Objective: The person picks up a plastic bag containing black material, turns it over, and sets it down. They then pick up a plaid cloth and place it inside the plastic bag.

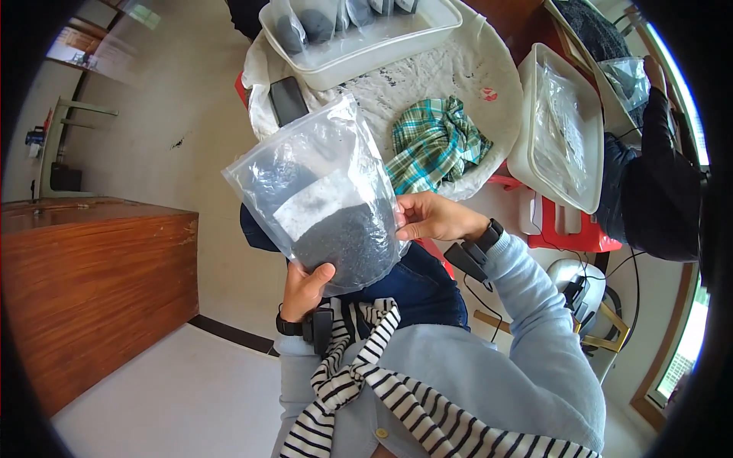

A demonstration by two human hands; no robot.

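Observation:
A clear zip bag with dark granular powder at its bottom and a pale label is held tilted above my lap. My left hand grips its lower left, thumb on the front. My right hand pinches its right edge. Beyond the bag, on a round cloth-covered surface, lie a dark phone-like object, a crumpled green plaid cloth and a white tray with several bagged dark samples.
A second tray of clear bags stands right, over red stools and cables. A co-worker in dark clothes handles a bag at far right. A wooden cabinet stands left; a white appliance is at lower right.

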